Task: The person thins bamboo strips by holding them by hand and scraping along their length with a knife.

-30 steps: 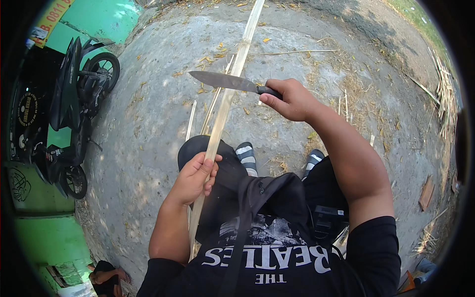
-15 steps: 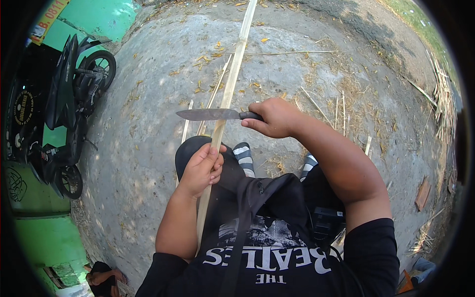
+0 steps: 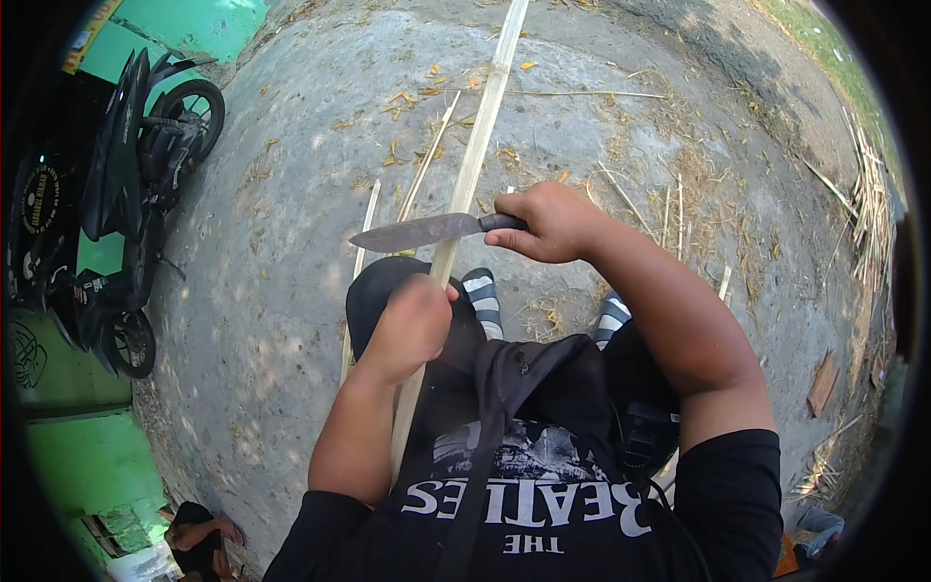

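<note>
I see my right hand (image 3: 553,221) closed tight around the dark handle of a big knife (image 3: 427,231). Its blade points to my left and lies across a long bamboo strip (image 3: 475,155), touching it just above my knee. My left hand (image 3: 412,325) is closed around the same strip lower down, the fingers (image 3: 434,291) curled over it, so the strip passes under the palm and runs down beside my black shirt (image 3: 543,485). The strip goes away from me over the concrete ground (image 3: 291,194), almost to the top edge of the view.

Two thinner slivers (image 3: 427,160) lie on the ground just left of the strip, and many dry shavings are spread around them. Whether the blade edge is already cutting into the bamboo I cannot tell, since the view is too small there. My feet in striped socks (image 3: 482,296) show under the knife. A black motorbike (image 3: 126,194) stands at the left beside a green wall (image 3: 87,456). Another person's arm (image 3: 199,532) shows at the lower left corner.
</note>
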`<state>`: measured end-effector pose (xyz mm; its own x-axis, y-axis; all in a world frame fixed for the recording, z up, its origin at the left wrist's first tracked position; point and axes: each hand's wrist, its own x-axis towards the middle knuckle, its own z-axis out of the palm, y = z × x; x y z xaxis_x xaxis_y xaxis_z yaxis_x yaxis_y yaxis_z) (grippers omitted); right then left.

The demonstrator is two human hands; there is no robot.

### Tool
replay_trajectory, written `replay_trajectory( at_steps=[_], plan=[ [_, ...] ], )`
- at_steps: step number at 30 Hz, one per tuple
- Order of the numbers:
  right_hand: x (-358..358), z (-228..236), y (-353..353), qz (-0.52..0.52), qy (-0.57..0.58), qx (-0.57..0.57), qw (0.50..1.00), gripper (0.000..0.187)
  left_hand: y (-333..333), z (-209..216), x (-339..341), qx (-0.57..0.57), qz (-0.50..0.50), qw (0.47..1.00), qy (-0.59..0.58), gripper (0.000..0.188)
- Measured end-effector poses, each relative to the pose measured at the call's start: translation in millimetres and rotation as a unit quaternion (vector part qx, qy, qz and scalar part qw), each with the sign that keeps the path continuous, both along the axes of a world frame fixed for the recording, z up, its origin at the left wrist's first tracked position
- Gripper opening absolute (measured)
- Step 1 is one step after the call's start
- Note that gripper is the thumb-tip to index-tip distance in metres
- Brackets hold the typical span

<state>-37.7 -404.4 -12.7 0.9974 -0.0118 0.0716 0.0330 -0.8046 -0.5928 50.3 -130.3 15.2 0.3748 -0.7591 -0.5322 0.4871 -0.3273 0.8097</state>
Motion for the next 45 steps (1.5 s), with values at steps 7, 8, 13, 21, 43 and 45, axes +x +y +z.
replay_trajectory(
  at_steps=[7, 8, 13, 21, 43, 45],
  plan=[
    [0, -3, 4, -0.023, -0.032, 0.018, 0.999, 0.046, -3, -1, 3, -0.009, 0.003, 1.000, 0.001, 0.025],
    [-2, -2, 7, -0.021, -0.033, 0.020, 0.999, 0.046, -1, -1, 3, -0.008, 0.006, 1.000, 0.001, 0.025],
    [-6, 1, -9, -0.074, -0.001, 0.015, 0.997, 0.048, 0, 3, 5, -0.025, 0.016, 0.999, 0.022, 0.025],
    [-4, 13, 3, -0.001, 0.028, -0.030, 0.999, 0.056, 5, 2, 6, -0.032, 0.007, 0.999, 0.039, 0.023],
    [-10, 5, -42, -0.118, 0.006, 0.040, 0.992, 0.055, 11, 7, -2, -0.032, -0.017, 0.999, 0.019, 0.022],
    [-18, 2, -65, -0.176, 0.015, 0.046, 0.983, 0.054, 12, 14, -5, -0.028, -0.016, 0.999, -0.010, 0.023]
  ],
)
